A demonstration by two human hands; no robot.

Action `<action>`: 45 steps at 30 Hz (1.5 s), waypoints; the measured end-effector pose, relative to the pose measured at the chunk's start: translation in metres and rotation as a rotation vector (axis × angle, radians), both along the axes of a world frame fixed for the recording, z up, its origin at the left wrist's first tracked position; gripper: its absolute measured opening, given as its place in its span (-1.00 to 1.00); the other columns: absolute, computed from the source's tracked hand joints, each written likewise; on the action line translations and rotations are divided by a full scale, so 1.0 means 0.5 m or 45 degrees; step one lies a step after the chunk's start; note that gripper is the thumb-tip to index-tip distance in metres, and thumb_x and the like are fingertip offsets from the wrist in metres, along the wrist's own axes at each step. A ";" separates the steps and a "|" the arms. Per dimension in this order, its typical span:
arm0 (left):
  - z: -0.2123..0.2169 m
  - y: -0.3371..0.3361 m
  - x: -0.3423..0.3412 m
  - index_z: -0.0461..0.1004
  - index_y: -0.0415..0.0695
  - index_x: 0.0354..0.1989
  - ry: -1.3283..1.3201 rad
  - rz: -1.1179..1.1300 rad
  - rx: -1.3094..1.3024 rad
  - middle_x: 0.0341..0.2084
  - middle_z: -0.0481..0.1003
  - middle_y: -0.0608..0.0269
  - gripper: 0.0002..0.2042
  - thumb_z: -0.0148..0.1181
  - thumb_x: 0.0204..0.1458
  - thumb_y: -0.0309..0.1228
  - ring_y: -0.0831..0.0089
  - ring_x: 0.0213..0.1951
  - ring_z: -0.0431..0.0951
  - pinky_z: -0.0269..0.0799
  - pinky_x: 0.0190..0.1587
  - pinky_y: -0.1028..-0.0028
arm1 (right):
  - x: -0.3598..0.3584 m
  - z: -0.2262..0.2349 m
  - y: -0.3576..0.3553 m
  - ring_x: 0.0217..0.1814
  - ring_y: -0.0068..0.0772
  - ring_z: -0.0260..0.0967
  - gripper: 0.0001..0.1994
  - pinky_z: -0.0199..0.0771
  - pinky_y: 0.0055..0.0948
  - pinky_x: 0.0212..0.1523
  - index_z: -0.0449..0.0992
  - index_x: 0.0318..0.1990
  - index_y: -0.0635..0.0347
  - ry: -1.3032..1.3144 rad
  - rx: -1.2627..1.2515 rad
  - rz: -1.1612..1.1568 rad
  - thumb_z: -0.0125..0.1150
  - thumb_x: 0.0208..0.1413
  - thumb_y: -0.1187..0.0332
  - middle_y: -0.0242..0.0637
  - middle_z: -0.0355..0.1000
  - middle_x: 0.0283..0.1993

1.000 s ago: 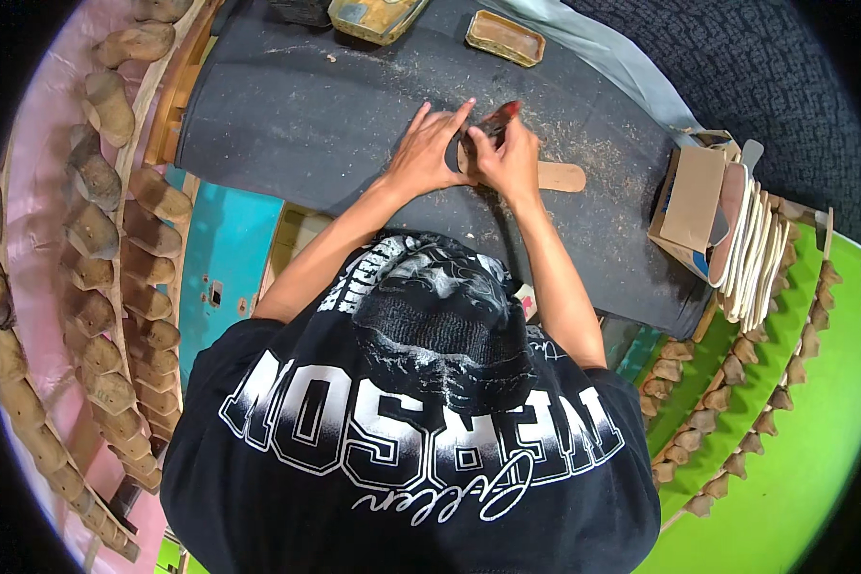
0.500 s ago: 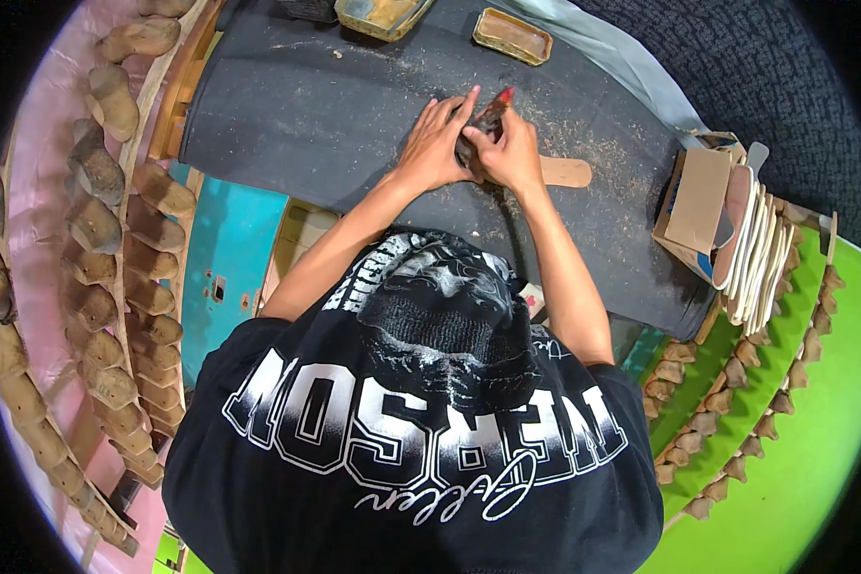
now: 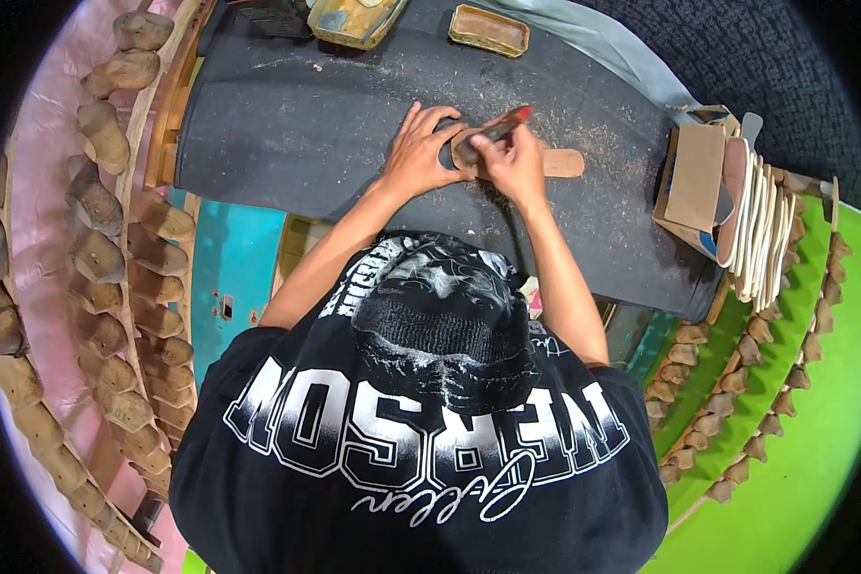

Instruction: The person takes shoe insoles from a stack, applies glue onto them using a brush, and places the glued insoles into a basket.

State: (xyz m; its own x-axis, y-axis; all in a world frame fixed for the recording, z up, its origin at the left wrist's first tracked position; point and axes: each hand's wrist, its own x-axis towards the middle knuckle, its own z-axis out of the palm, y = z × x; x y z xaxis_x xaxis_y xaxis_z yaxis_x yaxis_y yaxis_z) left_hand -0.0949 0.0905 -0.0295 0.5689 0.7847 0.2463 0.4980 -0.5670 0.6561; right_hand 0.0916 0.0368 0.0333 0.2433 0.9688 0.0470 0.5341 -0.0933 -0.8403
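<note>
A wide dark grey worktop (image 3: 287, 134), dusted with pale shavings, runs across the far half of the scene. Along the left, a curved wooden rack (image 3: 115, 239) carries rows of tan wooden shoe lasts, and a second row of small tan lasts (image 3: 737, 402) curves over the bright green surface (image 3: 794, 459) at the right. The person's black printed shirt (image 3: 421, 450) fills the near part of the view, with both forearms reaching away onto the worktop.

At the right end of the worktop a brown cardboard box (image 3: 694, 177) lies beside a stack of pale flat sole pieces (image 3: 761, 230) standing on edge. At the far edge sit a rectangular yellowish tin (image 3: 489, 29) and, to its left, a larger worn yellow container (image 3: 354, 19).

The small tan sole-shaped piece (image 3: 469, 153) lies flat near the middle of the worktop, between the two hands. The left hand (image 3: 416, 153) is spread open, fingers extended, pressing down on the left part of that piece. The right hand (image 3: 514, 165) is closed around a slim tool with a red handle (image 3: 507, 121), whose handle points up and to the far right while its working end meets the piece. A flat tan wooden strip (image 3: 562, 163) lies on the worktop just right of the right hand.
</note>
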 end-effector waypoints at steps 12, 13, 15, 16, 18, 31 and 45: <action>-0.002 -0.003 0.001 0.61 -0.09 0.17 -0.030 -0.038 0.145 0.23 0.49 0.21 -0.24 0.65 -0.26 0.00 0.14 0.39 0.38 -0.05 0.57 -0.15 | 0.066 -0.029 -0.006 -0.43 -0.44 0.57 -0.75 0.54 -0.35 -0.36 0.57 -0.15 0.35 0.101 0.207 -0.238 0.49 0.15 0.41 -0.15 0.63 -0.39; -0.001 -0.003 0.003 0.61 -0.09 0.16 -0.042 -0.038 0.141 0.23 0.50 0.20 -0.25 0.66 -0.26 -0.01 0.14 0.38 0.38 -0.04 0.57 -0.15 | 0.073 -0.032 -0.015 -0.34 -0.22 0.64 -0.75 0.59 -0.24 -0.28 0.53 -0.12 0.37 0.183 0.161 -0.327 0.46 0.14 0.44 -0.07 0.64 -0.32; -0.004 -0.001 0.003 0.61 -0.09 0.15 -0.053 -0.050 0.137 0.23 0.50 0.19 -0.27 0.66 -0.26 -0.03 0.13 0.38 0.39 -0.02 0.56 -0.16 | 0.035 -0.023 -0.027 -0.29 -0.12 0.63 -0.75 0.59 -0.19 -0.23 0.52 -0.11 0.36 -0.093 0.278 -0.175 0.43 0.11 0.47 -0.05 0.62 -0.30; -0.006 -0.001 0.003 0.62 -0.09 0.13 -0.060 -0.038 0.146 0.21 0.50 0.19 -0.28 0.66 -0.26 -0.04 0.12 0.36 0.41 0.00 0.55 -0.16 | 0.008 -0.020 -0.034 -0.24 -0.01 0.63 -0.74 0.60 -0.14 -0.18 0.51 -0.09 0.35 -0.372 0.387 -0.016 0.41 0.09 0.50 -0.03 0.61 -0.27; -0.009 0.000 0.006 0.62 -0.09 0.11 -0.077 -0.060 0.156 0.20 0.51 0.18 -0.30 0.66 -0.26 -0.06 0.10 0.34 0.43 0.02 0.54 -0.16 | -0.044 -0.021 -0.042 -0.32 -0.04 0.59 -0.76 0.55 -0.27 -0.37 0.51 -0.22 0.38 -0.251 0.493 0.161 0.48 0.08 0.46 -0.02 0.54 -0.31; 0.030 -0.030 0.007 0.46 -0.36 -0.12 0.067 0.024 0.161 0.16 0.39 -0.16 -0.22 0.70 -0.35 0.02 -0.17 0.25 0.41 0.11 0.48 -0.23 | 0.077 -0.015 -0.102 -0.34 -0.10 0.52 -0.85 0.53 -0.19 -0.25 0.57 -0.19 0.27 -0.295 0.393 -0.304 0.40 0.11 0.53 -0.12 0.57 -0.31; 0.034 -0.032 -0.015 0.50 -0.25 -0.01 0.038 0.099 0.154 0.17 0.43 -0.01 -0.16 0.68 -0.36 0.13 -0.04 0.27 0.43 0.03 0.52 -0.21 | 0.136 0.035 0.089 -0.15 -0.34 0.72 -0.81 0.67 -0.37 -0.13 0.58 -0.12 0.28 0.098 0.472 -0.446 0.45 0.19 0.45 -0.13 0.69 -0.23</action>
